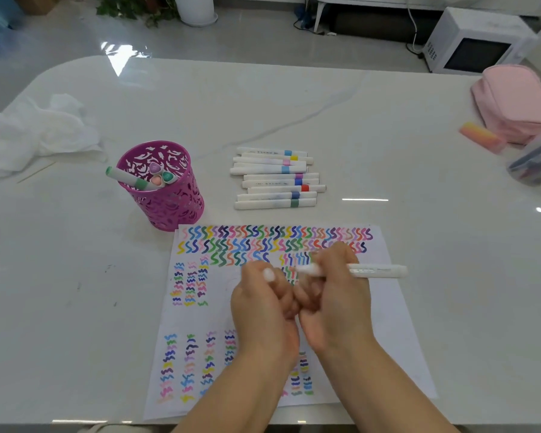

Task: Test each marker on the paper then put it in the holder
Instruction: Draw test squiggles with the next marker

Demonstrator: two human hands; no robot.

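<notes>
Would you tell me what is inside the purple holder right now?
The purple holder contains four markers: three upright caps and one green-banded marker leaning over the rim. Their lower ends are hidden by the wall.

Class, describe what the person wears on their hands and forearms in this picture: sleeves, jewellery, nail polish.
Both forearms are bare, with no sleeves in view. The left hand and right hand show no rings, watch or bracelets. One nail on the left hand looks pale or whitish; the blur hides the others.

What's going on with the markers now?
Right hand holds white marker over paper; left hand alongside. Ten wait; four in purple holder. Nothing blocking.
</notes>
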